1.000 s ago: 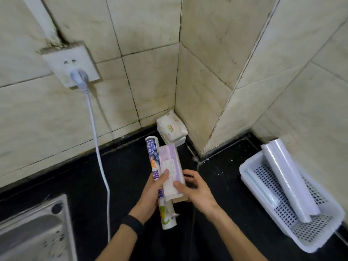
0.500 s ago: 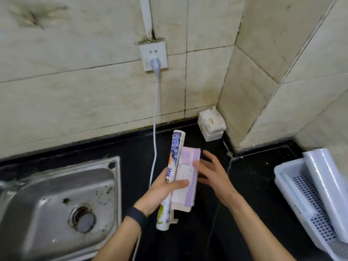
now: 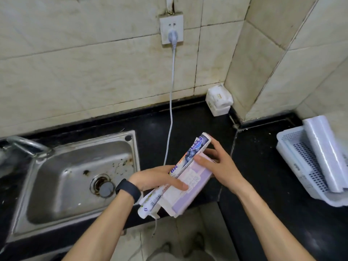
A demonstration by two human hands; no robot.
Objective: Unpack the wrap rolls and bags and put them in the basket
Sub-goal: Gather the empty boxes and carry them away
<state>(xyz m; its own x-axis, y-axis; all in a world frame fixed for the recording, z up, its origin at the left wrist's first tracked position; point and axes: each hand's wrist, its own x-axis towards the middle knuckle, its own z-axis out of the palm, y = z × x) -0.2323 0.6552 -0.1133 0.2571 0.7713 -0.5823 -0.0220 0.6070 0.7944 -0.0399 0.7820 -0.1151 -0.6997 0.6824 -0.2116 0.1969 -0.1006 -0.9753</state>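
Observation:
My left hand (image 3: 156,178) grips a printed wrap roll (image 3: 195,148) and a flat lilac box of bags (image 3: 185,189) together, thumb laid across the box. My right hand (image 3: 219,163) holds the box's upper right end, fingers curled round it and touching the roll's top. Both items are tilted, held above the black counter's front edge. At the far right stands the white perforated basket (image 3: 291,146) with a clear unpacked roll (image 3: 325,153) leaning in it.
A steel sink (image 3: 62,178) with a drain plug lies at the left. A grey cord (image 3: 170,113) hangs from a wall socket (image 3: 171,28) down to the counter. A white tissue pack (image 3: 219,99) sits in the tiled corner. The floor shows below the counter edge.
The view has swung left, bringing the sink fully into sight and pushing the basket to the right edge. My right hand has closed onto the top end of the box and roll.

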